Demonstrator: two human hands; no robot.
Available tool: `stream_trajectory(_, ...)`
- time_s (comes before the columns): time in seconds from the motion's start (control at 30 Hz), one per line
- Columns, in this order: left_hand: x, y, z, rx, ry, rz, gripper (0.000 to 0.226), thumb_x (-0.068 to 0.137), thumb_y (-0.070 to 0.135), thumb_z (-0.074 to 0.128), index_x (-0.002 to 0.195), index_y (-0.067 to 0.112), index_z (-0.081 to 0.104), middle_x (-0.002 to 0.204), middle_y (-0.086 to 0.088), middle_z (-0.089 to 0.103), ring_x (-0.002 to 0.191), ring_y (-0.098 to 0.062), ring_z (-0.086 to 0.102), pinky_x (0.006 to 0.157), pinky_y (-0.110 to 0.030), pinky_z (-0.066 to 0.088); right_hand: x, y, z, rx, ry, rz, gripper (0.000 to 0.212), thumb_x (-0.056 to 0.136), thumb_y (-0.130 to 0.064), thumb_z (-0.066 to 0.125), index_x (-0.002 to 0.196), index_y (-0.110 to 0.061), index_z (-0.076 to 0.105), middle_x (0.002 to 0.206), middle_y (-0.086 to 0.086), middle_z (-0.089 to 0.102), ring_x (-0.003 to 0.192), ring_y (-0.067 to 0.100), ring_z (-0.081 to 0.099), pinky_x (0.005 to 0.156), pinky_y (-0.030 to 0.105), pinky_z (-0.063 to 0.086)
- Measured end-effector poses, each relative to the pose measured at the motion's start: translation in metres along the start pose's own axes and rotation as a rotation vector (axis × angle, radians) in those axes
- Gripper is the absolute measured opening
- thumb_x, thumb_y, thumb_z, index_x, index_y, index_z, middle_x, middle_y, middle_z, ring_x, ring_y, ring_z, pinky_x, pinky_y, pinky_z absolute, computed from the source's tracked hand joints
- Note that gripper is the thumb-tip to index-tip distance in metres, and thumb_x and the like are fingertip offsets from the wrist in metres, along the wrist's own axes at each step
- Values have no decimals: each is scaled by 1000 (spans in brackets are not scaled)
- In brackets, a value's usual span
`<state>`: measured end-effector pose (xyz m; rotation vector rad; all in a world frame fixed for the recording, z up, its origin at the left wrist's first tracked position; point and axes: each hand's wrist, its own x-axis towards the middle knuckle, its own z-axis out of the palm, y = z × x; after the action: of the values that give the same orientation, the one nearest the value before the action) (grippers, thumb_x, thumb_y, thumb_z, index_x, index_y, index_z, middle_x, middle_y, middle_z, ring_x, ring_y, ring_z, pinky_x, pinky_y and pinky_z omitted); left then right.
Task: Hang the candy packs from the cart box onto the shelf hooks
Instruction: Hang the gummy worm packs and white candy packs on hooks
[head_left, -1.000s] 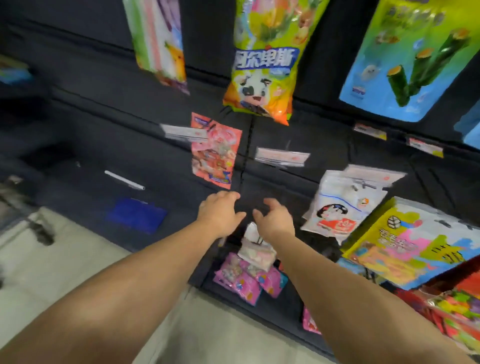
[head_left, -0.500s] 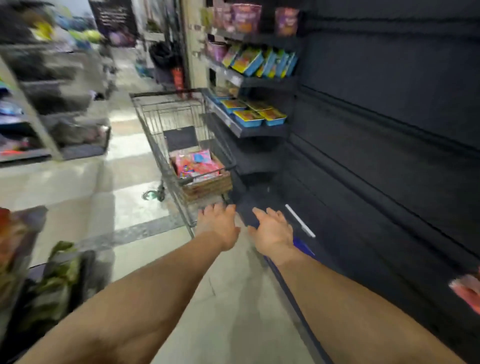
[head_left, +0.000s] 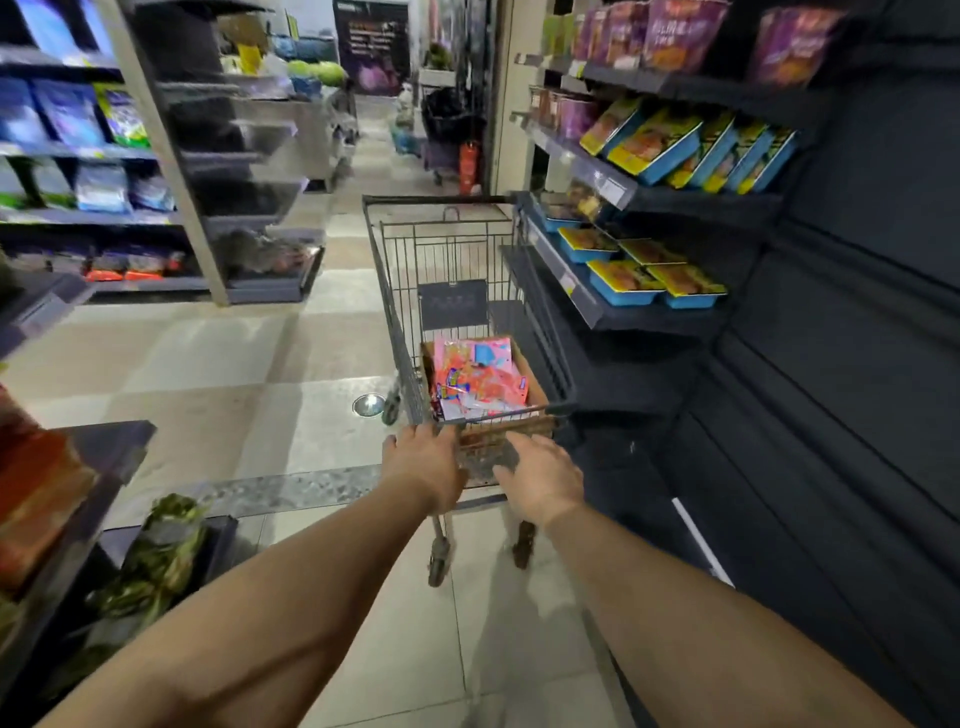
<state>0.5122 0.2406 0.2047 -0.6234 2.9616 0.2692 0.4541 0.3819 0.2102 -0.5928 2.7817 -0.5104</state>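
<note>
Left hand (head_left: 423, 465): centre frame, fingers relaxed and apart, holding nothing, at the cart's (head_left: 395, 291) near rim.
Candy packs (head_left: 475, 379): heaped in the cardboard box (head_left: 535, 387) inside the cart, just above both hands.
Right hand (head_left: 543, 480): fingers spread, empty.
Procedure: reach over the rim; pinch one pack by its top edge, leaving the hang hole clear.

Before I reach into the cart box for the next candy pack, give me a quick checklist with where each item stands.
1. Left hand free: ok, fingers relaxed, holding nothing.
2. Right hand free: ok, also holding nothing.
3. Candy packs left in the cardboard box: ok, pink packs fill it.
4. Box reachable: ok, it sits at the near end of the cart, just beyond both hands.
5. Hang holes on the packs intact: cannot tell, too blurred.
</note>
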Motion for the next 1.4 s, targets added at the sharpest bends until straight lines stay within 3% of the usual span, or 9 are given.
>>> stream_trajectory(0.13, 90, 8, -11, 0, -25, -12, 60, 94, 50, 52, 147, 26, 38, 150, -8, 42, 139, -33, 37, 113, -45, 32, 91, 23, -37, -15, -23, 38, 53, 99, -42, 51, 149, -33, 37, 145, 4, 48, 132, 29, 45, 102, 37, 42)
stream_trajectory(0.3, 181, 10, -10, -31, -107, -54, 68, 89, 50, 62, 148, 27, 37, 148, -10, 44, 138, -34, 39, 113, -46, 35, 178, 46, -62, 31, -17, 82, 40, 97, -37, 55, 136, -31, 52, 130, 2, 58, 114, 26, 57, 83, 31, 46)
stream_trajectory(0.67, 389, -6, 28, 82, -303, 109, 67, 94, 48, 57, 153, 28, 31, 154, -8, 41, 141, -32, 37, 115, -46, 33, 334, 78, -46, 109, -24, 272, 47, 98, -37, 54, 143, -25, 46, 140, 8, 51, 125, 29, 51, 101, 41, 46)
stream_trajectory(0.8, 478, -20, 63, 200, -414, 292, 77, 96, 47, 54, 159, 27, 15, 164, -9, 20, 147, -37, 27, 116, -53, 32, 391, 75, -10, 200, -20, 454, 51, 96, -41, 55, 144, -29, 45, 140, 6, 52, 126, 29, 52, 101, 39, 46)
stream_trajectory(0.9, 543, -28, 91, 284, -530, 440, 76, 94, 49, 56, 157, 23, 23, 163, -10, 23, 145, -39, 30, 114, -48, 36, 427, 70, 36, 257, -42, 660, 45, 94, -49, 52, 137, -34, 49, 137, 4, 57, 122, 29, 56, 97, 41, 49)
stream_trajectory(1.03, 577, -37, 122, 254, -659, 555, 85, 91, 50, 64, 158, 30, 17, 164, -10, 24, 149, -38, 22, 117, -50, 32, 441, 49, 74, 315, -158, 817, 45, 97, -35, 55, 141, -29, 46, 139, 8, 56, 125, 31, 55, 97, 38, 50)
stream_trajectory(1.13, 587, -39, 151, 247, -775, 601, 83, 90, 49, 67, 157, 32, 20, 161, -10, 28, 145, -35, 30, 115, -48, 32, 451, 42, 96, 308, -188, 891, 49, 99, -33, 54, 145, -25, 42, 141, 9, 54, 125, 31, 54, 97, 35, 48)
stream_trajectory(1.3, 597, -47, 203, 232, -932, 563, 103, 85, 53, 70, 159, 40, -1, 168, -9, -2, 152, -43, 7, 120, -59, 21, 462, 38, 134, 399, -219, 1016, 50, 99, -33, 55, 146, -23, 42, 143, 8, 52, 128, 29, 52, 96, 33, 46)
stream_trajectory(1.4, 599, -48, 217, 228, -918, 616, 98, 91, 42, 68, 160, 36, -2, 167, -12, 6, 151, -43, 13, 118, -55, 24, 466, 34, 148, 478, -199, 1104, 50, 97, -33, 58, 144, -22, 45, 141, 7, 55, 126, 29, 54, 96, 32, 46)
